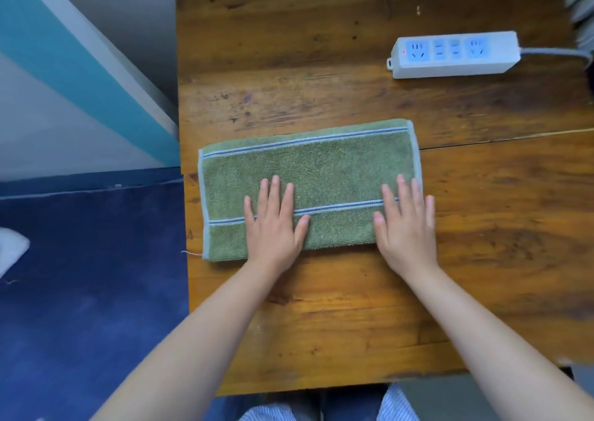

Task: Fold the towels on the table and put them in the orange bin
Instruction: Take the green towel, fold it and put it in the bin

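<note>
A green towel (321, 166) with pale blue stripes and edging lies flat on the wooden table (321, 308), folded into a long rectangle. My left hand (273, 224) rests palm down on its near middle, fingers spread. My right hand (406, 224) presses flat on the towel's near right corner, partly over the table. Neither hand grips anything. No orange bin is in view.
A white power strip (453, 55) with blue sockets lies at the back right, its grey cable (553, 52) running off right. The table's left edge borders a dark blue floor (90, 276). A white object (11, 250) sits at the far left.
</note>
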Action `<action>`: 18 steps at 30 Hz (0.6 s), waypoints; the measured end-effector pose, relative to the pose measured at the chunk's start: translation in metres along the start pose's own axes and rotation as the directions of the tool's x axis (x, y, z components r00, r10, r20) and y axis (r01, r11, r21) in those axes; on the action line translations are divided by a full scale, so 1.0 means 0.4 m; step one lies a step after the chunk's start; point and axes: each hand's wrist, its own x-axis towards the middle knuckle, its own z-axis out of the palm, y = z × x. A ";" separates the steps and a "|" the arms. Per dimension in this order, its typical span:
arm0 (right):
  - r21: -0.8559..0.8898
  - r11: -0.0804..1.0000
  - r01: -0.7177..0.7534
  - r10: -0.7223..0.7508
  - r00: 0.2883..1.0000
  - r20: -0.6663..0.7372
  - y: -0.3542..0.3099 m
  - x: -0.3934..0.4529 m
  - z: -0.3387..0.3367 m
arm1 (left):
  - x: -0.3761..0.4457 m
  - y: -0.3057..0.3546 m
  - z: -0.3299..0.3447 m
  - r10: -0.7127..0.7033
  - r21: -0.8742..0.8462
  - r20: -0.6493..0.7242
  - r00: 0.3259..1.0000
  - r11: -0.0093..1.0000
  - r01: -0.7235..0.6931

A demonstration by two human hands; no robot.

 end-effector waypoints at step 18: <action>0.227 0.791 -0.568 0.565 0.821 0.086 -0.006 0.056 -0.067 | 0.111 0.059 -0.008 0.025 0.018 -0.052 0.998 1.000 -0.024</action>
